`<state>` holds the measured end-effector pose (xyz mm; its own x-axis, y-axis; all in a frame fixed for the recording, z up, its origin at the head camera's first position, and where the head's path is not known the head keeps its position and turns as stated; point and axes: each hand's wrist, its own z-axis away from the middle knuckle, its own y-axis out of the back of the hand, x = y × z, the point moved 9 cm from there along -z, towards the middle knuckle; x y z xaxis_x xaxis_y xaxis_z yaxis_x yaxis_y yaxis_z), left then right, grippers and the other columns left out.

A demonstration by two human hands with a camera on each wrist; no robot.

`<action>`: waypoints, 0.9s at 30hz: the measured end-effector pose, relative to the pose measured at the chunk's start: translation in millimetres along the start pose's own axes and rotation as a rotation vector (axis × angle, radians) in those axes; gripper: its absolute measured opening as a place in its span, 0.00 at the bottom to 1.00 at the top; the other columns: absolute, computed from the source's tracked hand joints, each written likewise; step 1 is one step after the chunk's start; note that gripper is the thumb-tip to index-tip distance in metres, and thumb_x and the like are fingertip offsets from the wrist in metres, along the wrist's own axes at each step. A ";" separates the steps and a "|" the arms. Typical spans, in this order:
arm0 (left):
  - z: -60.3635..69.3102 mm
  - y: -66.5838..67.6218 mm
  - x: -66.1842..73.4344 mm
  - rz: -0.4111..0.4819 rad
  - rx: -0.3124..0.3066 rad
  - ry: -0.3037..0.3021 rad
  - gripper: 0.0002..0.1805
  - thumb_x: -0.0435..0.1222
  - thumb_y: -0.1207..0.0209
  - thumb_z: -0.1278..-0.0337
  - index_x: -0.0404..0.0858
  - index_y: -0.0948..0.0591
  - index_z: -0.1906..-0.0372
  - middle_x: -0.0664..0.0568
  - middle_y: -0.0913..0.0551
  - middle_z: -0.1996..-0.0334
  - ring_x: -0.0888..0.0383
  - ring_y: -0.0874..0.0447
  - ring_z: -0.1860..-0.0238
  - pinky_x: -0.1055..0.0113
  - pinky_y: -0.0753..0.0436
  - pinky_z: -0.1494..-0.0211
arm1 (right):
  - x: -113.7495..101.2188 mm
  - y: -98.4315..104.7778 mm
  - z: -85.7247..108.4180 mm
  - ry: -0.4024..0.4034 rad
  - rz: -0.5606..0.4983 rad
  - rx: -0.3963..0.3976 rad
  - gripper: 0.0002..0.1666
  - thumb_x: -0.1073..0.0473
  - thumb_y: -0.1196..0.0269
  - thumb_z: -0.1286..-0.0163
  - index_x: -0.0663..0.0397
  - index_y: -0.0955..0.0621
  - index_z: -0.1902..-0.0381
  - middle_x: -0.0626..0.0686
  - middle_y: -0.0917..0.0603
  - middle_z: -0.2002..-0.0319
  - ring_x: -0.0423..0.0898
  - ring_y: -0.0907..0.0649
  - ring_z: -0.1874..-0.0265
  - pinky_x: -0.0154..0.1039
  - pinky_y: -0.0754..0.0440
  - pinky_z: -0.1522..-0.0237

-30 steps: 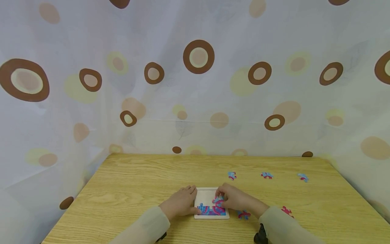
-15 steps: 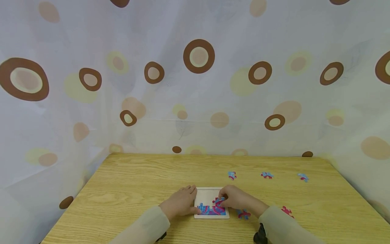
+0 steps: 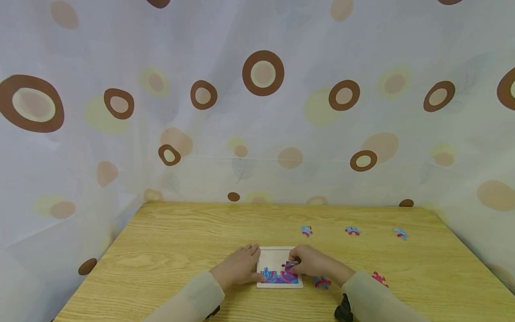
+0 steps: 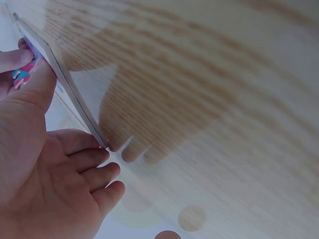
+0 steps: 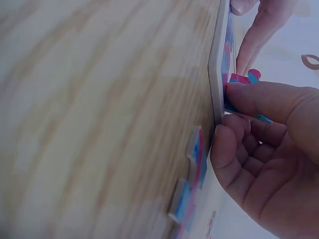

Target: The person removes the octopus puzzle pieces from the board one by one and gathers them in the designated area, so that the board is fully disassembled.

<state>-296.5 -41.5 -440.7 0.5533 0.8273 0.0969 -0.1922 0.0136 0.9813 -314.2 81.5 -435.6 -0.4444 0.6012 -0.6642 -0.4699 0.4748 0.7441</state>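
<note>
A white puzzle tray (image 3: 274,256) lies on the table, its near part covered by joined blue, pink and purple jigsaw pieces (image 3: 277,278). My left hand (image 3: 238,267) rests along the tray's left side, fingers extended, with the thumb on the near left corner. Over the tray's right side, my right hand (image 3: 310,260) pinches a pink and blue jigsaw piece (image 3: 288,267) between thumb and fingers. That jigsaw piece (image 5: 241,78) stands tilted to the tray in the right wrist view, partly hidden by the thumb. Whether it touches the joined pieces I cannot tell.
A loose jigsaw piece (image 3: 322,282) lies just right of the tray, below my right wrist. Another red piece (image 3: 380,279) is beyond my right forearm. Farther back are three more: a left one (image 3: 307,231), a middle one (image 3: 352,230) and a right one (image 3: 400,233).
My right hand has shifted slightly and turned the pinched jigsaw piece, so less of its blue face shows in the head view. My left hand and the tray have stayed put.
</note>
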 end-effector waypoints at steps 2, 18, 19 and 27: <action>0.0 0.4 0.0 0.003 0.001 -0.001 0.44 0.58 0.46 0.46 0.32 0.38 0.33 0.43 0.39 0.34 0.49 0.43 0.34 0.60 0.41 0.34 | -0.3 0.9 0.2 0.002 0.005 0.006 0.16 0.70 0.36 0.42 0.55 0.31 0.82 0.44 0.36 0.82 0.39 0.36 0.82 0.31 0.40 0.80; 1.7 0.4 0.0 0.003 0.005 -0.008 0.43 0.58 0.47 0.45 0.32 0.38 0.33 0.42 0.39 0.34 0.49 0.43 0.34 0.60 0.41 0.34 | 7.5 21.3 14.9 -0.006 -0.207 0.041 0.06 0.69 0.42 0.36 0.65 0.22 0.61 0.48 0.28 0.80 0.40 0.33 0.87 0.30 0.34 0.84; 1.7 0.3 0.1 0.002 0.004 -0.008 0.43 0.58 0.47 0.45 0.31 0.38 0.33 0.43 0.39 0.34 0.49 0.44 0.34 0.60 0.41 0.34 | 9.6 25.7 17.3 -0.003 -0.229 0.062 0.06 0.69 0.42 0.35 0.65 0.23 0.61 0.49 0.29 0.80 0.40 0.34 0.87 0.30 0.35 0.84; 2.5 0.4 0.7 0.008 -0.001 -0.011 0.44 0.58 0.47 0.45 0.31 0.38 0.33 0.42 0.39 0.34 0.48 0.44 0.34 0.59 0.41 0.34 | 42.1 72.1 54.6 -0.005 -0.287 0.212 0.08 0.65 0.41 0.35 0.65 0.28 0.62 0.52 0.29 0.78 0.42 0.32 0.83 0.35 0.31 0.83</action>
<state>-294.2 -42.3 -439.8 0.5610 0.8209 0.1065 -0.1970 0.0075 0.9804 -325.2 176.2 -406.0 -0.3130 0.4268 -0.8485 -0.4059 0.7475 0.5258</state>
